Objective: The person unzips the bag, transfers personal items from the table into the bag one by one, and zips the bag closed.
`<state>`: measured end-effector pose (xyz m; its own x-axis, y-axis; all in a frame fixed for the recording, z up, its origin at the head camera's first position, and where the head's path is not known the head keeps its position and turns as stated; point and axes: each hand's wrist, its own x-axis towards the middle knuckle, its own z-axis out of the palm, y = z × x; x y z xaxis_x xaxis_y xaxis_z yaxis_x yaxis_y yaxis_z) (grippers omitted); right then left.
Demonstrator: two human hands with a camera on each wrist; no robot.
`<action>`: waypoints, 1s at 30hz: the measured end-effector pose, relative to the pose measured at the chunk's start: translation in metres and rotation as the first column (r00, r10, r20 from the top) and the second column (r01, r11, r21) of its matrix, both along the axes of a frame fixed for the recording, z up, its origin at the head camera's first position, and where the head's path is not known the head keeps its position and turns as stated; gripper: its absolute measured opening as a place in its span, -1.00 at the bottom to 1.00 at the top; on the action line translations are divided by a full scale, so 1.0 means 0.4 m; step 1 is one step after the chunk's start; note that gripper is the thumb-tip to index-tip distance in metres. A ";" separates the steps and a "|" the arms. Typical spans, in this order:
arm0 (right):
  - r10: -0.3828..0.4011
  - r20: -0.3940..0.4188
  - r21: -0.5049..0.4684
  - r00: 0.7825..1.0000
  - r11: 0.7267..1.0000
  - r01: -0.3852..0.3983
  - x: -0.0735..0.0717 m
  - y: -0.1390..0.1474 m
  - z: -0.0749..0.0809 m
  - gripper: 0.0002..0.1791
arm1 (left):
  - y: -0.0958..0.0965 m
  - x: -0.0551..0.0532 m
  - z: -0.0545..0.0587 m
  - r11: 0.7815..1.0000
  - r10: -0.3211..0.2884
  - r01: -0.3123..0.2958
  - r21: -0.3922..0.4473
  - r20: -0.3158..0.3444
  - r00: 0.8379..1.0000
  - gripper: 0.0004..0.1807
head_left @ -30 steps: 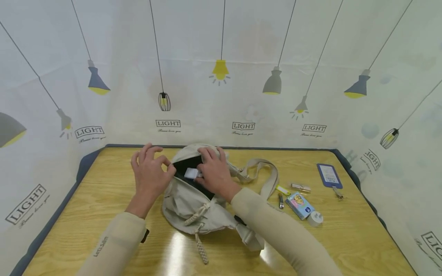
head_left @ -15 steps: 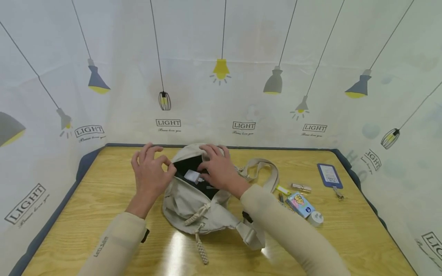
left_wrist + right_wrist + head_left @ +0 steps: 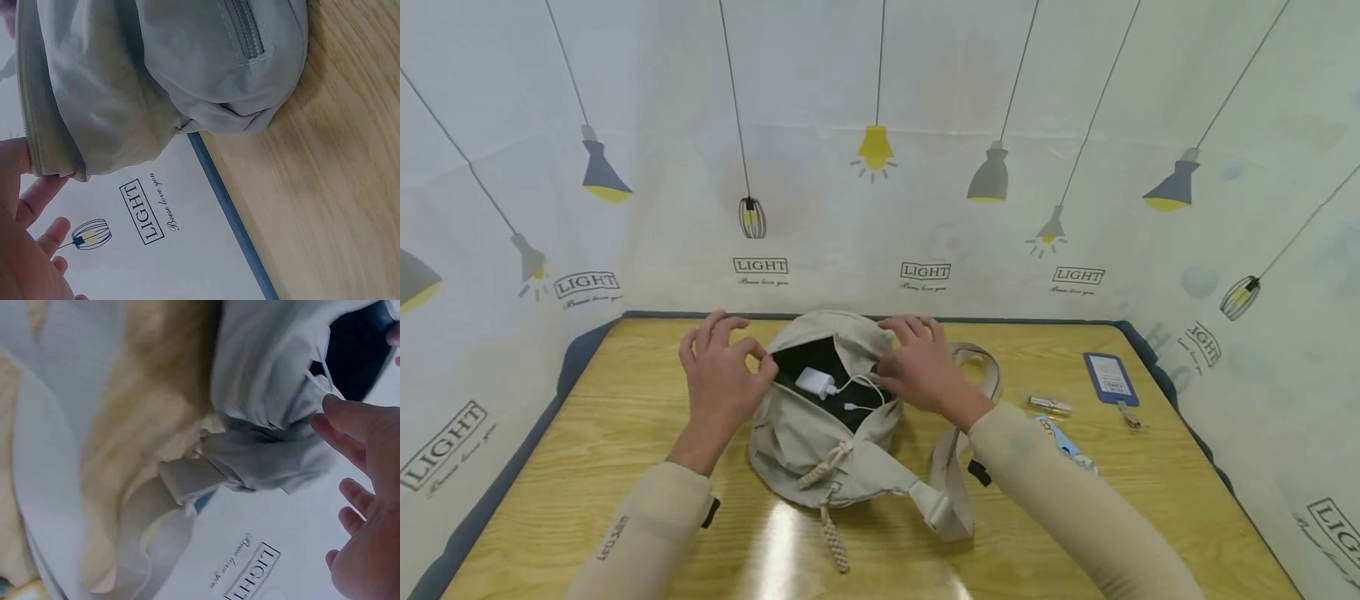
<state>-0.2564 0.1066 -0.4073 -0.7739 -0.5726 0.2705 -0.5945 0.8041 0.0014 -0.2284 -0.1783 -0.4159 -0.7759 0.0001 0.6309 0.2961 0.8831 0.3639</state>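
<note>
A beige fabric backpack lies on the table with its zipped mouth gaping. Inside, against the dark lining, are a white charger plug and its thin white cable, looped toward the right end. My left hand pinches the left corner of the mouth between thumb and forefinger; the left wrist view shows the zip edge there. At the right end of the mouth, my right hand has its fingers loosely extended. In the right wrist view its thumb tip overlaps the cable strands.
A webbing strap trails right of the backpack. Farther right lie a lipstick-like metallic tube, a blue badge holder and a light-blue packet, partly behind the right sleeve. A lamp-printed curtain surrounds the table.
My right hand has moved right, from over the charger to the opening's right end, uncovering the charger and its cable. My left hand keeps its pinch on the backpack's edge.
</note>
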 end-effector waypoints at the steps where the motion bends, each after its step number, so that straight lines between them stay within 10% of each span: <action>1: 0.011 0.010 0.001 1.000 1.000 -0.011 0.003 0.001 -0.007 -0.90 | -0.001 0.001 0.000 1.000 0.001 -0.001 0.000 0.001 1.000 -0.82; 10: 0.050 -0.024 -0.039 0.998 0.998 -0.051 0.018 -0.035 -0.023 -0.88 | -0.003 0.003 0.003 1.000 0.007 -0.008 0.005 0.022 1.000 -0.80; 19: -0.051 -0.072 -0.325 0.996 0.945 0.024 -0.002 -0.155 0.044 -0.88 | 0.002 0.000 0.008 1.000 0.013 -0.013 0.018 0.038 0.999 -0.77; 30: 0.123 -0.185 0.083 0.975 0.991 -0.109 0.019 -0.190 -0.018 -0.82 | 0.007 -0.008 0.015 0.996 0.046 -0.051 0.074 0.067 0.997 -0.75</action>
<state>-0.2489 0.0308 -0.4144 -0.6399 -0.6787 0.3605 -0.6670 0.7235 0.1781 -0.2315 -0.1757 -0.4097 -0.8134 -0.0848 0.5755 0.2266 0.8650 0.4477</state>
